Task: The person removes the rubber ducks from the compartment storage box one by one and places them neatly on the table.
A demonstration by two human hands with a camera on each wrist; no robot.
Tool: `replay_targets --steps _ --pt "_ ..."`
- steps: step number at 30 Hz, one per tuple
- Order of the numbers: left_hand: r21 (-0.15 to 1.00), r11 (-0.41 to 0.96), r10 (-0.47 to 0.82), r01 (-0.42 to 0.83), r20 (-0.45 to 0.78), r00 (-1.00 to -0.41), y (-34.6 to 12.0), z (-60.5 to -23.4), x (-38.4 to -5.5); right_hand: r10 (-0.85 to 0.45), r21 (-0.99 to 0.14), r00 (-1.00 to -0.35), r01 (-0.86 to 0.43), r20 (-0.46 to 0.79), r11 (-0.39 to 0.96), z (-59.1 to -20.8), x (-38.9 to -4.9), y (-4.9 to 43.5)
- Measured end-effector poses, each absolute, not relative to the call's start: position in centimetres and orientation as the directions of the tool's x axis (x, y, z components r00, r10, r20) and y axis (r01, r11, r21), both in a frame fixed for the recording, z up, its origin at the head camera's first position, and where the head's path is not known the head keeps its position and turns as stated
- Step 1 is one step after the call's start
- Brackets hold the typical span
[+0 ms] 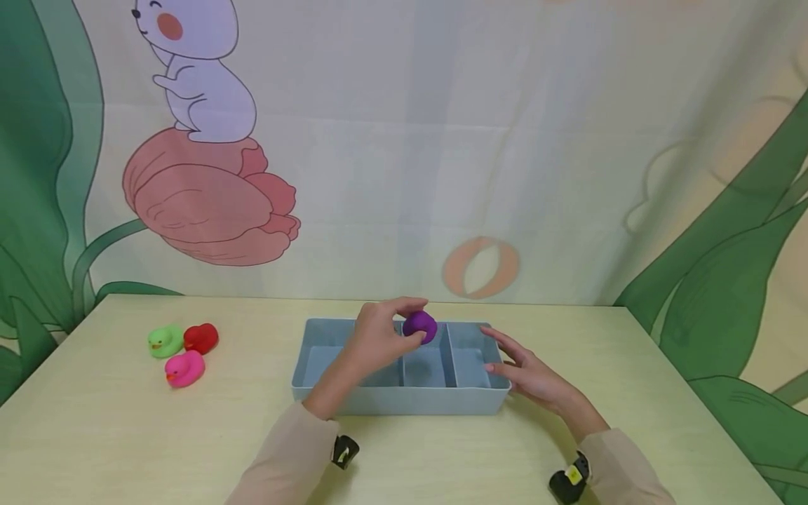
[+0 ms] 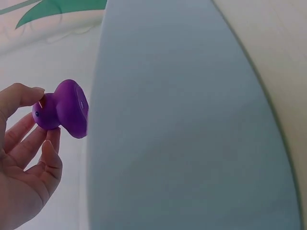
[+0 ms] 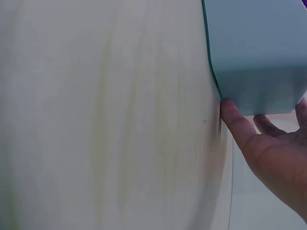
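Note:
A purple rubber duck (image 1: 420, 327) is pinched by its head between the thumb and fingers of my left hand (image 1: 377, 338). It is over the light blue divided box (image 1: 398, 402), around the middle compartments. In the left wrist view the purple duck (image 2: 71, 109) has its flat base turned toward the box's wall (image 2: 187, 115). At the box's right end is my right hand (image 1: 533, 379), its fingers extended and spread at the rim. The right wrist view has this hand (image 3: 273, 148) against the box's end wall (image 3: 259, 88), one fingertip low by the table.
On the left of the table (image 1: 95, 421) sit a green duck (image 1: 165, 341), a red duck (image 1: 201, 339) and a pink duck (image 1: 185, 369), close together. A printed curtain (image 1: 379, 175) hangs behind the table's far edge. Dividers (image 1: 450, 356) split the box into compartments.

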State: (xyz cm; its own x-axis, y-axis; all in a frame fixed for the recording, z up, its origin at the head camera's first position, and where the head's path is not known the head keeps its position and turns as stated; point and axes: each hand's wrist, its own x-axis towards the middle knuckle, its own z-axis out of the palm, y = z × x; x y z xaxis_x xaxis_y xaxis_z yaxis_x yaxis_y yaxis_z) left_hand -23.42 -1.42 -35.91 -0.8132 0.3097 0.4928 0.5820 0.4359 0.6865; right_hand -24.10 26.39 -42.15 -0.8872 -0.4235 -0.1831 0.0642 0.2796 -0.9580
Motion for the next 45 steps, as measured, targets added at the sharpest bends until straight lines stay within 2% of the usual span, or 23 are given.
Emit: replay_targets --steps 7,18,26,34,45 --pt "0.686 0.461 0.261 0.563 0.501 -0.825 -4.6 -35.0 -22.8 -0.431 -0.961 -0.885 0.061 -0.177 0.269 -42.2 -24.1 26.5" --pt "0.65 0.571 0.22 0.501 0.466 -0.857 -10.0 -34.3 -21.8 -0.413 -0.954 -0.892 0.06 -0.183 0.294 -41.9 -23.8 26.5" --pt "0.616 0.669 0.142 0.417 0.445 -0.884 -14.2 -34.0 -20.7 -0.424 -0.957 -0.887 0.058 -0.181 0.286 -42.0 -23.9 26.5" --pt "0.579 0.714 0.073 0.395 0.5 -0.863 -18.0 -34.7 -19.7 -0.431 -0.957 -0.884 0.056 -0.179 0.284 -41.9 -24.0 26.4" --pt "0.634 0.734 -0.033 0.244 0.392 -0.919 -22.8 -35.9 -18.3 -0.432 -0.959 -0.884 0.058 -0.179 0.277 -42.0 -24.0 26.4"
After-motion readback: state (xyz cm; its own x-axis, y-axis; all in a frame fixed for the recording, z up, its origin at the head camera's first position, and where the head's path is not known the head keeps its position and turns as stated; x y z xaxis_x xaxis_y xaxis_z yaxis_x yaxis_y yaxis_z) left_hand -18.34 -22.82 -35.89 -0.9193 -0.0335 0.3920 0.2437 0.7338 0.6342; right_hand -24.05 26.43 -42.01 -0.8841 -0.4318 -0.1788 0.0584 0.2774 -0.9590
